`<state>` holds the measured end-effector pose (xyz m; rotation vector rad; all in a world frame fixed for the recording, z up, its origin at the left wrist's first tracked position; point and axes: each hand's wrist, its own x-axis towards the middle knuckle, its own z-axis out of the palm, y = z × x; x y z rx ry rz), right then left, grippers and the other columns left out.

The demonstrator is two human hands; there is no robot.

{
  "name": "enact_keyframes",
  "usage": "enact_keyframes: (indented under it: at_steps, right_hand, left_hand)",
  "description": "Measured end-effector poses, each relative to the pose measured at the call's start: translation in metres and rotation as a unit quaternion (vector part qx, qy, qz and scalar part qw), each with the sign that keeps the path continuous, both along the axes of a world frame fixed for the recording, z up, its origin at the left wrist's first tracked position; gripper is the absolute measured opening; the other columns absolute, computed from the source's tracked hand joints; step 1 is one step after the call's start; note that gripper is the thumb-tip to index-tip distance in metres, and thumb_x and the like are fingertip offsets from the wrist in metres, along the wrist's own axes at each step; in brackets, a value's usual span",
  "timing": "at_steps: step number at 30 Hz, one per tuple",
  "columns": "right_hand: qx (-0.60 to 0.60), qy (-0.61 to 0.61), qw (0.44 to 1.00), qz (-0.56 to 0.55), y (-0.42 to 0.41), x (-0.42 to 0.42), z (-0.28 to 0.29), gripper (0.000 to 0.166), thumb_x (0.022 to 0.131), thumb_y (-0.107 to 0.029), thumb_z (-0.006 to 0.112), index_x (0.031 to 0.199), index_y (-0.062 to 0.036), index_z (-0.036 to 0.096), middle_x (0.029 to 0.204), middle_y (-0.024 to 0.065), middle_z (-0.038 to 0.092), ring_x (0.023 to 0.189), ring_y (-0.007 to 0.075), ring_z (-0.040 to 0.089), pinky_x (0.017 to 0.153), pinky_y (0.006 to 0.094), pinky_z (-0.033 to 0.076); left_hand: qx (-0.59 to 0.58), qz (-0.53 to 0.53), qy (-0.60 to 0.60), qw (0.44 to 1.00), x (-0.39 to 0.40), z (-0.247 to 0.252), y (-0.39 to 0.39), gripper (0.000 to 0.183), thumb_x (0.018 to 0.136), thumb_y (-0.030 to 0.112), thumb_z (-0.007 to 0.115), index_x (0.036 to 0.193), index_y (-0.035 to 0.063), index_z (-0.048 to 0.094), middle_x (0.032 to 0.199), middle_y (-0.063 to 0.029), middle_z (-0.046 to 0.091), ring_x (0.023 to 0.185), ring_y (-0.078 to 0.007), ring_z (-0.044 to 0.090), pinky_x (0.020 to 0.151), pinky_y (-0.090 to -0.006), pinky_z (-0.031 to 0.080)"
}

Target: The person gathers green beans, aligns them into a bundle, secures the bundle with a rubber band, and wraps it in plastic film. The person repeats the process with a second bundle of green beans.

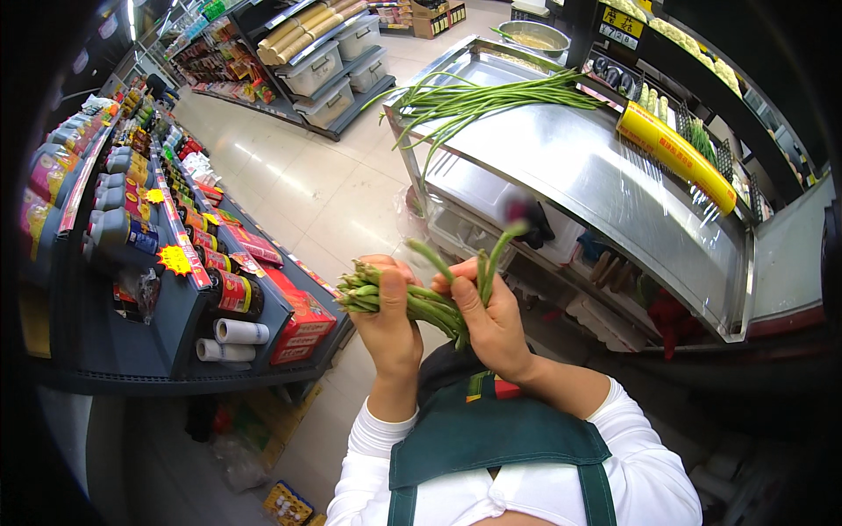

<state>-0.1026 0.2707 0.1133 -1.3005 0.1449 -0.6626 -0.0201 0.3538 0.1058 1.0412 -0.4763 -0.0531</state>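
My left hand (393, 312) grips a bundle of green long beans (427, 306) by its stem ends, the thumb lying across the top. Close by on the right, my right hand (487, 315) is closed around the other side of the same bundle, and a few bean lengths stick up between its thumb and fingers. More long beans (487, 98) lie loose across the far end of a stainless steel table (559, 144), some drooping over its edge. A yellow roll of plastic film (677, 154) rests along the table's right side.
Shelves with bottles (230, 292) and red boxes (299, 322) stand at left. Lidded plastic bins (316, 75) fill a rack at the back. A metal bowl (534, 38) sits beyond the table, and a vegetable display (691, 46) rises at right. Under the table are white containers (454, 227).
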Motion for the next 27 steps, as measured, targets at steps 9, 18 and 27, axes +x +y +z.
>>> enact_keyframes:
  at_steps: [9, 18, 27]
  right_hand:
    - [-0.002, 0.032, 0.999, 0.022, -0.007, -0.009, -0.002, 0.027, 0.102, -0.018, 0.046, 0.120, 0.0009, 0.051, 0.084, 0.0017, 0.051, 0.064, 0.0053, 0.046, 0.056, 0.0196, 0.039]
    - [-0.276, -0.005, 0.960, -0.048, -0.006, -0.006, 0.004, 0.039, 0.083, 0.002, 0.063, 0.122, -0.0060, 0.063, 0.084, 0.0125, 0.063, 0.074, 0.0218, 0.064, 0.065, 0.0310, 0.053]
    - [-0.361, -0.004, 0.928, -0.094, -0.026, -0.001, 0.010, 0.035, 0.085, 0.001, 0.059, 0.120, 0.0004, 0.060, 0.082, 0.0097, 0.059, 0.068, 0.0191, 0.059, 0.068, 0.0261, 0.049]
  left_hand:
    - [-0.089, -0.135, 0.152, 0.975, 0.005, 0.010, 0.006, 0.023, 0.095, 0.025, 0.060, 0.087, 0.0048, 0.051, 0.067, -0.0030, 0.050, 0.053, -0.0139, 0.050, 0.056, -0.0310, 0.048]
    - [-0.036, -0.083, 0.131, 0.987, -0.005, 0.005, -0.001, 0.043, 0.074, 0.032, 0.083, 0.092, 0.0025, 0.057, 0.070, -0.0005, 0.055, 0.055, -0.0092, 0.051, 0.051, -0.0242, 0.042]
    - [-0.006, -0.042, 0.117, 0.992, 0.015, 0.002, 0.007, 0.014, 0.092, 0.015, 0.061, 0.087, 0.0022, 0.060, 0.080, -0.0054, 0.062, 0.062, -0.0115, 0.058, 0.055, -0.0231, 0.046]
